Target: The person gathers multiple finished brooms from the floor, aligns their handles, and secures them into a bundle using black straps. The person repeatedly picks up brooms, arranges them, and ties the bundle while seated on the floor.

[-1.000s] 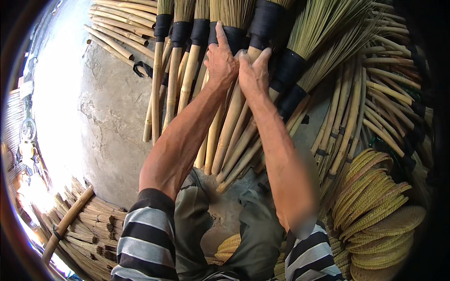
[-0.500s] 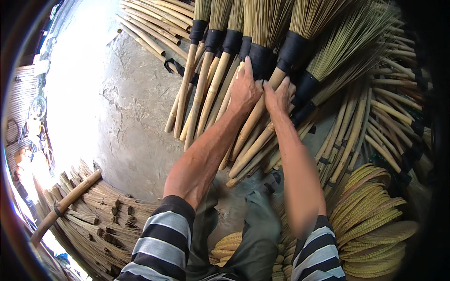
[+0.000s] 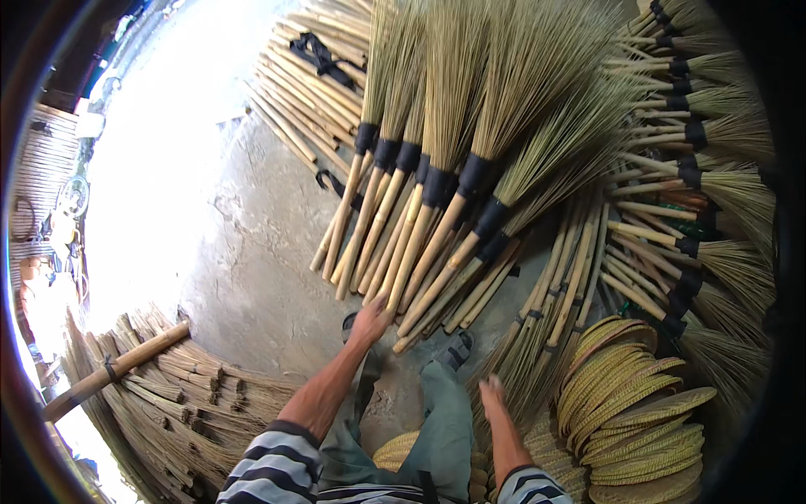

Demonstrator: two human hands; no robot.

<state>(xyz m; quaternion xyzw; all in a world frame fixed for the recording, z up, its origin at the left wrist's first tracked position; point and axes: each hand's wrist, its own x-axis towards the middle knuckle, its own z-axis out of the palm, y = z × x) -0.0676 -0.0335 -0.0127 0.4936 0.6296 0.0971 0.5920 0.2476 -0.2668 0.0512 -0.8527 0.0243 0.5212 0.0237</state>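
A fan of straw brooms [image 3: 432, 101] with black-wrapped necks and bamboo handles lies ahead of me, bristles pointing away. My left hand [image 3: 372, 322] is closed at the near end of one broom handle [image 3: 405, 252]; its palm side is hidden. Lower and to the right, my right hand [image 3: 494, 395] hangs apart from the brooms, fingers loosely out and nothing visible in it. Beneath it spread the thin stalks of another bundle [image 3: 516, 361].
Coiled yellow woven rings [image 3: 630, 412] are stacked at lower right. More brooms [image 3: 714, 181] line the right side. Bamboo poles [image 3: 294, 101] lie at far left of the brooms. Tied stalk bundles [image 3: 176, 403] sit under a wooden bar [image 3: 126, 370] at lower left.
Both hands have come back toward me from the broom necks. The left is now at a handle's end; the right has left the brooms. The view has shifted, showing more bristles.
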